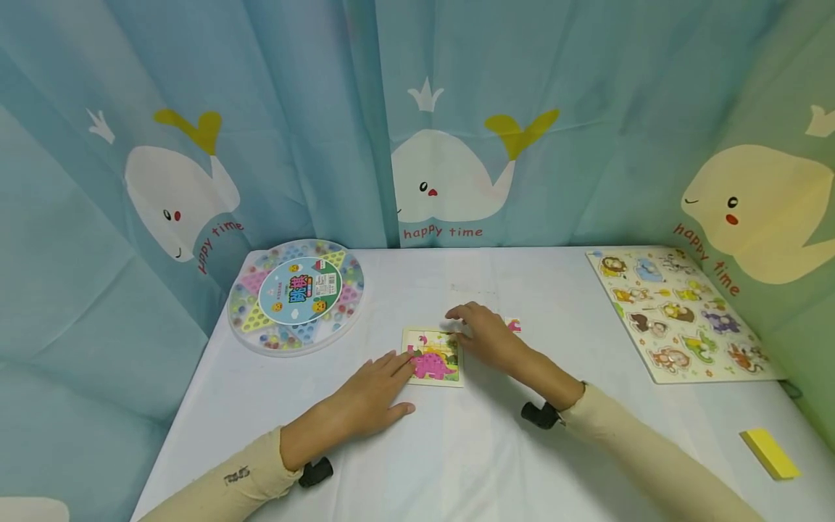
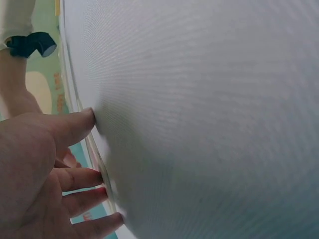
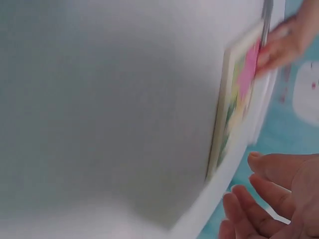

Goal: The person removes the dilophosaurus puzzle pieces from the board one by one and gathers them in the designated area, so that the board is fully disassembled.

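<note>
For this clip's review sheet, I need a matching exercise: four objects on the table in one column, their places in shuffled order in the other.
Objects
1. Round board game
2. Dinosaur puzzle
3. Yellow block
4. Board of animal pictures

Places in the head view
A. Near right part of the table
B. Far right part of the table
C. Far left part of the table
D. Under the fingertips of the left hand

Right pairs: 1-C, 2-D, 3-A, 4-B
</note>
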`<state>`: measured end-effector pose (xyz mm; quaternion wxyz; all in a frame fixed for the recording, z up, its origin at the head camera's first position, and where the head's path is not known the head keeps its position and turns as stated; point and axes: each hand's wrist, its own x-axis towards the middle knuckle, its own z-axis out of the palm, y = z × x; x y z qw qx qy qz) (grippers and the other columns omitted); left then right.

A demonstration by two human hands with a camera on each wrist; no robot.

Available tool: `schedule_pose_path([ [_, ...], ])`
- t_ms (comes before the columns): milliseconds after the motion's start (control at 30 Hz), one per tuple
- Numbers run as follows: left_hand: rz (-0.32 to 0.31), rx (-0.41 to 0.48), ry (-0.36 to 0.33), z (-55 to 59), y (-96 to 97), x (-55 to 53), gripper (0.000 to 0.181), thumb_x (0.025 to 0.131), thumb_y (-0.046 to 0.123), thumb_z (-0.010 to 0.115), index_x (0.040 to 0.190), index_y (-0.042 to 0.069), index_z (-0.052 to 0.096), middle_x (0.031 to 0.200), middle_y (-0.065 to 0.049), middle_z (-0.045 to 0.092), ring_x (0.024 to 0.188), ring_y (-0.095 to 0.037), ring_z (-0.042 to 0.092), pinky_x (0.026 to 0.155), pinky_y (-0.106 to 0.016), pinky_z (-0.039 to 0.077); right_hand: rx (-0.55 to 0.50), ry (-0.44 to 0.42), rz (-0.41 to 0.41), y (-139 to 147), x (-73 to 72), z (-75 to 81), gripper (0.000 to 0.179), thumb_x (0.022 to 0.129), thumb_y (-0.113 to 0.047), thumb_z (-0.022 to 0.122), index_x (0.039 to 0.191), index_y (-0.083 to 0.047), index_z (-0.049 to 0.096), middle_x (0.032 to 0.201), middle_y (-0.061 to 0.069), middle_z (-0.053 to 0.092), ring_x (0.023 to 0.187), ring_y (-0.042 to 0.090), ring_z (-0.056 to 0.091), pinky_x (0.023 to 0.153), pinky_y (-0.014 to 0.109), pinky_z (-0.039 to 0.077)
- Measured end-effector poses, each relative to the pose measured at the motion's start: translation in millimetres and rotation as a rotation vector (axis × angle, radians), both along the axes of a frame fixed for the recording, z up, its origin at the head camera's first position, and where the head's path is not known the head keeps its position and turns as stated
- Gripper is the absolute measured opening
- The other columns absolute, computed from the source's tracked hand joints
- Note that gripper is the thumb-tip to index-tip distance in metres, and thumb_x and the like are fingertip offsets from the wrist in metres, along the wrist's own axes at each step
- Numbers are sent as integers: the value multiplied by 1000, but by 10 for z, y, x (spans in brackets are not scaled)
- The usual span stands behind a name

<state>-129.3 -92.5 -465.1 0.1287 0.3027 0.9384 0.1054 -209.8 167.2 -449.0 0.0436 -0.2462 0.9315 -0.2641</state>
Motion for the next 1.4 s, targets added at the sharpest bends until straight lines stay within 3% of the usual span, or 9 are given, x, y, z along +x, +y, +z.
schedule_pose_path([
  [133,2,6,-3,8,-7,3,71,106,46,62,161,7,42,170,-9,37,156,-37,35,120,-61,37,67,-5,22,-221,72,-50,41,97,-13,77,136,-8,66,133,13,67,127,35,62,103,57,48],
  [333,3,7,-11,23,-13,7,72,106,47,61,162,6,41,170,-10,36,157,-36,34,121,-60,36,163,72,37,-359,159,-109,38,95,-14,80,131,-9,69,129,12,70,121,35,65,90,51,50],
  [500,6,21,-16,37,-25,11,74,106,47,62,162,5,39,171,-12,34,157,-36,34,121,-60,36,207,138,39,-387,216,-114,43,95,-16,80,136,-8,68,131,13,72,122,34,67,96,53,52],
  [767,2,36,-9,33,-33,11,75,104,45,65,162,4,40,170,-13,35,156,-35,35,120,-61,38,248,192,54,-428,244,-67,47,92,-5,80,137,-2,67,127,16,73,119,36,67,97,56,53],
  [1033,-4,38,-10,30,-31,6,74,104,44,65,161,3,41,169,-15,36,156,-37,36,119,-61,39,268,112,67,-454,203,-59,43,94,0,76,136,-9,68,127,16,66,117,37,61,92,54,47],
  [1400,0,36,-6,27,-15,-11,74,104,45,66,160,3,43,168,-15,38,154,-37,38,119,-61,39,298,40,129,-429,175,-8,49,96,-2,74,141,-13,60,130,17,56,125,39,52,99,63,42],
])
